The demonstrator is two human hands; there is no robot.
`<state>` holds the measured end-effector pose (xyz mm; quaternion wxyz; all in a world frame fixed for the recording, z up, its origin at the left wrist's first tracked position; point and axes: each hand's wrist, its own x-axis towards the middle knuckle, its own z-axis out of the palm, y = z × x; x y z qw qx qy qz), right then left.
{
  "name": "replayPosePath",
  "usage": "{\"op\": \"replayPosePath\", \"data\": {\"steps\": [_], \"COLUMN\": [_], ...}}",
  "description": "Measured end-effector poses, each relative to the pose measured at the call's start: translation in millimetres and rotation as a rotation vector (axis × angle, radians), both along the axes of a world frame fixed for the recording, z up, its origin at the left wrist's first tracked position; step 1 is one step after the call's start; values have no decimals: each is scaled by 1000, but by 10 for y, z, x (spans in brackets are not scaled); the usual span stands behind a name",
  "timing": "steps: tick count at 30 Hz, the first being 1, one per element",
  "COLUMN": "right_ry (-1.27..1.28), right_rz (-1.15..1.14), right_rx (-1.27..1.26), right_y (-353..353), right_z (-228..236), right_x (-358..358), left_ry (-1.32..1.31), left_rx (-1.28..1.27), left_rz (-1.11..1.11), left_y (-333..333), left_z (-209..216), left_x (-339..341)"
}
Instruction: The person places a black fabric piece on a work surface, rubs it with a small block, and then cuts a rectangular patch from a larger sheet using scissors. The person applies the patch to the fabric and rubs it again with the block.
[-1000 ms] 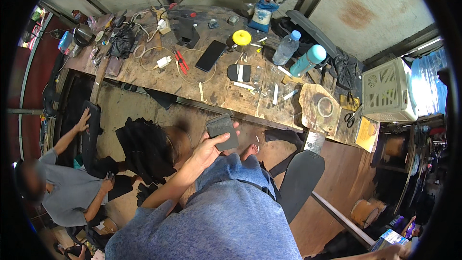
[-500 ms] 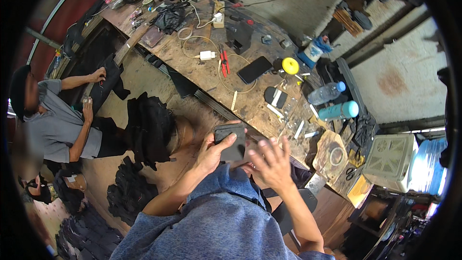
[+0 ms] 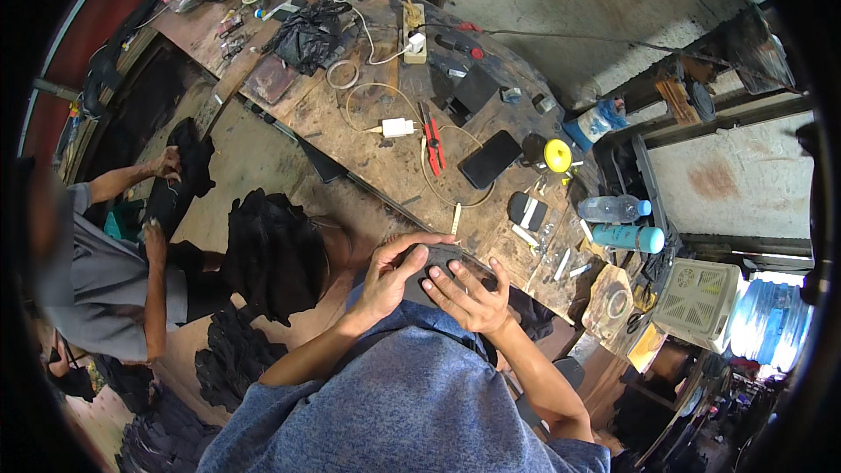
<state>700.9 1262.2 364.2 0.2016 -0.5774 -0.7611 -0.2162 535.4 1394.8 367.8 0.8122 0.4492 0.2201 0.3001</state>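
A flat dark grey piece with rounded corners [image 3: 441, 253] is held in front of my chest, close to the bench's near edge; I cannot tell its material. My left hand [image 3: 383, 287] grips it from the left, thumb on top and fingers along its far side. Over its right part lies my right hand [image 3: 477, 302], fingers spread and tips touching the upper face. Part of the piece is hidden under these fingers.
The wooden bench [image 3: 385, 171] bears red-handled pliers [image 3: 434, 145], a black phone [image 3: 491, 159], a yellow-topped container [image 3: 557, 156], a turquoise bottle [image 3: 626, 238] and a charger with cable [image 3: 397, 128]. A co-worker [image 3: 114, 271] handles dark cloth at left, near piles of black pieces [image 3: 273, 250].
My right hand, raised and blurred beside the piece before, has come down onto it. My left hand keeps its grip. The view has shifted slightly, and the co-worker's hands have moved lower.
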Motion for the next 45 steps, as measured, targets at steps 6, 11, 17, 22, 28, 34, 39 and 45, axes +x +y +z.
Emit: {"op": "replayPosePath", "data": {"steps": [6,11,17,22,28,34,39,45], "right_ry": [36,283,412,491,670,889,1277,1680], "right_rz": [28,187,-439,-664,-810,-645,-555,-390], "right_rx": [-100,-445,-520,-706,-758,-532,-517,-652], "right_y": [431,739,1766,2435,2521,2367,1880,1125], "right_z": [38,-81,-718,-1330,-1542,-1620,-1012,-255], "right_x": [-155,-168,246,482,623,713,544,-24], "left_ry": [-352,-340,-388,-831,-890,-496,-404,-454], "left_rx": [-689,-904,-774,-1054,-1187,-1058,-1025,-862], "left_rz": [-179,-9,62,12,18,176,318,517], "left_y": [329,456,612,519,397,511,573,635], "left_z": [-253,-701,-1078,-1123,-1014,-943,-721,-417], "left_x": [-200,-494,-1157,-1280,-1285,-1227,-1019,-579]}}
